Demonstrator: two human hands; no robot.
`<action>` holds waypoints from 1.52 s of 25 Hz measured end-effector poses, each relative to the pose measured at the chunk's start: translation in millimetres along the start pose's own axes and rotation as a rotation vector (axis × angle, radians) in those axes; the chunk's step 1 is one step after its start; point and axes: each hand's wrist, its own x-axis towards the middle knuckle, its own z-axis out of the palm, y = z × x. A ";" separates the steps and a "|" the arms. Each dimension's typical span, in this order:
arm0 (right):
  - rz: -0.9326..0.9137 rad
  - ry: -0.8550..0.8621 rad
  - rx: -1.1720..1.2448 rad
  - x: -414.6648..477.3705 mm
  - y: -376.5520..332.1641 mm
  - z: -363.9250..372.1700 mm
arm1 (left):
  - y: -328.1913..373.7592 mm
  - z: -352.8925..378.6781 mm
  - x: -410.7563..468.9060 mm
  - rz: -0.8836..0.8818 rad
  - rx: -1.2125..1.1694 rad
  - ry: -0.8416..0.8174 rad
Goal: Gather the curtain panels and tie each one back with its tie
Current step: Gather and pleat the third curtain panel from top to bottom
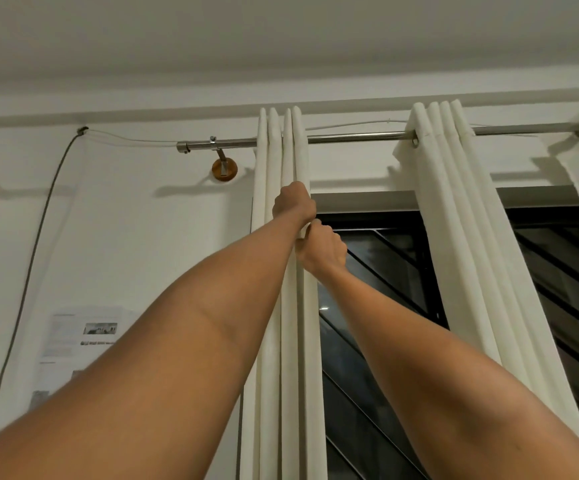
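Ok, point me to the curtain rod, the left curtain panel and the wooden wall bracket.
curtain rod (357, 137): head view, bare steel stretch between the two panels.
left curtain panel (295, 341): head view, a middle fold below the hands.
wooden wall bracket (224, 170): head view, its round wooden disc.

Both forearms are bare to the frame edge, with no sleeves, and each grip, left (294, 204) and right (322, 249), is ungloved.

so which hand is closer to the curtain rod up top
Left. The left hand grips the gathered left curtain panel higher up, just under the rod. The right hand holds the same panel directly below the left, farther from the rod.
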 end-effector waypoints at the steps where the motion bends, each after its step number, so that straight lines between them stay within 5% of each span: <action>1: -0.019 -0.028 -0.030 -1.0 1.9 -1.1 | -1.1 3.6 -0.3 -0.007 0.010 0.020; 9: -0.081 -0.108 -0.112 -21.9 11.1 -2.4 | -3.0 12.9 -15.4 -0.055 -0.008 -0.072; 30: 0.107 -0.206 -0.129 -58.2 16.7 20.7 | -35.3 41.4 -54.0 -0.086 -0.007 -0.076; 38: 0.234 -0.180 0.064 -104.8 27.3 29.7 | -33.4 57.8 -119.0 -0.208 -0.100 -0.030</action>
